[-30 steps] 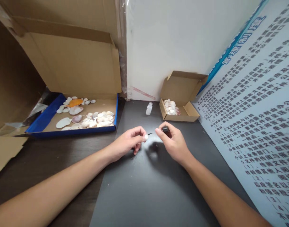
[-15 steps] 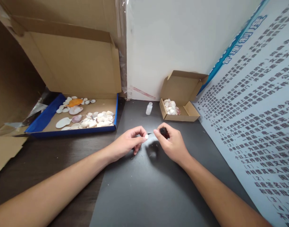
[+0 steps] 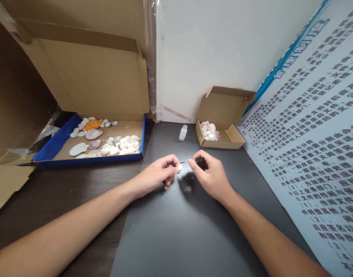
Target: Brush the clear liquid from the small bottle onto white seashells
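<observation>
A small white piece (image 3: 180, 167) is pinched in the left hand (image 3: 162, 171), above the grey mat (image 3: 170, 238); a black-capped brush (image 3: 200, 163) is gripped by the right hand (image 3: 212, 175), its thin tip held close beside the piece (contact cannot be told); a bottle (image 3: 182, 133) is seen standing beyond.

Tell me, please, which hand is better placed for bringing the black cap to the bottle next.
Probably the right hand: it holds the black cap, and the bottle stands beyond both hands. The left hand is occupied, pinching a small white piece.
</observation>
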Available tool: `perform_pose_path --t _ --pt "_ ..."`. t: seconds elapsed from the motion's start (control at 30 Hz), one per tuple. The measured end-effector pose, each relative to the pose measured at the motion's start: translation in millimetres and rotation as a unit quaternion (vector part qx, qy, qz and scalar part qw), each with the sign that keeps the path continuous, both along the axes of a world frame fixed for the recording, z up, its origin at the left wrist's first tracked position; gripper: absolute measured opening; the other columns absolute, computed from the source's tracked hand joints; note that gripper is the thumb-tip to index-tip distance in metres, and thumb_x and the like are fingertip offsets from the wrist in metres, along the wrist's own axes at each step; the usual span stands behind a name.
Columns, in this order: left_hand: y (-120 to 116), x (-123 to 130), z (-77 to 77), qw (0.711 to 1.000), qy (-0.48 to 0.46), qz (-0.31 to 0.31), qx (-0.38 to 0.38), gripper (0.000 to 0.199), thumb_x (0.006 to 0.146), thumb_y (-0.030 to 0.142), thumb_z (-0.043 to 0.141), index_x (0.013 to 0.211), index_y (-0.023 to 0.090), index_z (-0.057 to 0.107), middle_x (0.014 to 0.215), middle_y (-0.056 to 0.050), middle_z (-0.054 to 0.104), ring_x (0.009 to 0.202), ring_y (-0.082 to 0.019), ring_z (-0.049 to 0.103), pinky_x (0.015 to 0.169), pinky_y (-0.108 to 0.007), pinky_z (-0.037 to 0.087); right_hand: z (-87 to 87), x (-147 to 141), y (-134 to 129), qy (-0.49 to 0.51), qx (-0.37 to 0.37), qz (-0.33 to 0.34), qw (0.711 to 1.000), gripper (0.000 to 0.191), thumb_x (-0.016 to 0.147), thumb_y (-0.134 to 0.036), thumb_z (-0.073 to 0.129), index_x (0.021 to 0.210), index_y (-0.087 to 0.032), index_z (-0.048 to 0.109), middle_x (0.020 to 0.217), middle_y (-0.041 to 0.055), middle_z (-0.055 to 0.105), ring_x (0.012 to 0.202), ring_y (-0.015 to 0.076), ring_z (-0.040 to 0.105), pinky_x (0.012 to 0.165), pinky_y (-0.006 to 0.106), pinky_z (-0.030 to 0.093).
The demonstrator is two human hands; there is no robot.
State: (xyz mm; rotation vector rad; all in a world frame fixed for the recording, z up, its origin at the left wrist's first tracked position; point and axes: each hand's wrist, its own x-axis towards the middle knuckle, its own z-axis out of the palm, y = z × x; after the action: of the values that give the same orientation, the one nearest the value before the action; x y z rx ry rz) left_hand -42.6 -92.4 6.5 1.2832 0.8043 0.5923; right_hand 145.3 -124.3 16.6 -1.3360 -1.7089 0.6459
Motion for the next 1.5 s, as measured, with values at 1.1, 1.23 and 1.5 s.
perform_pose_path --t 1.1,1.23,1.5 --pt "-1.0 1.8 2.1 0.997 0.049 0.000 0.065 0.016 0.082 0.034 0.058 0.081 0.021 0.050 0.054 0.008 0.045 0.047 -0.008 0.044 0.050 -0.020 0.036 -0.1 0.5 -1.4 0.011 -0.035 0.019 0.999 0.027 0.087 -0.034 0.054 0.067 -0.022 0.041 0.057 -0.0058 0.037 0.053 0.0110 0.035 0.053 0.025 0.029" --pt "-0.6 2.1 2.2 0.997 0.046 0.002 0.064 0.015 0.082 0.034 0.058 0.081 0.021 0.050 0.053 0.008 0.045 0.047 -0.008 0.044 0.049 -0.020 0.036 -0.7 0.6 -0.8 -0.016 -0.036 0.014 0.999 0.025 0.086 -0.031 0.055 0.066 -0.021 0.042 0.056 -0.0061 0.038 0.052 0.0107 0.034 0.053 0.025 0.028" --pt "-1.6 2.1 2.5 0.997 0.043 0.000 0.061 0.015 0.083 0.033 0.057 0.082 0.021 0.049 0.054 0.009 0.044 0.047 -0.008 0.043 0.049 -0.020 0.036 0.7 -0.5 -2.7 -0.017 -0.031 0.020 0.999 0.025 0.087 -0.030 0.055 0.067 -0.021 0.043 0.057 -0.0056 0.039 0.053 0.0112 0.036 0.053 0.025 0.029"
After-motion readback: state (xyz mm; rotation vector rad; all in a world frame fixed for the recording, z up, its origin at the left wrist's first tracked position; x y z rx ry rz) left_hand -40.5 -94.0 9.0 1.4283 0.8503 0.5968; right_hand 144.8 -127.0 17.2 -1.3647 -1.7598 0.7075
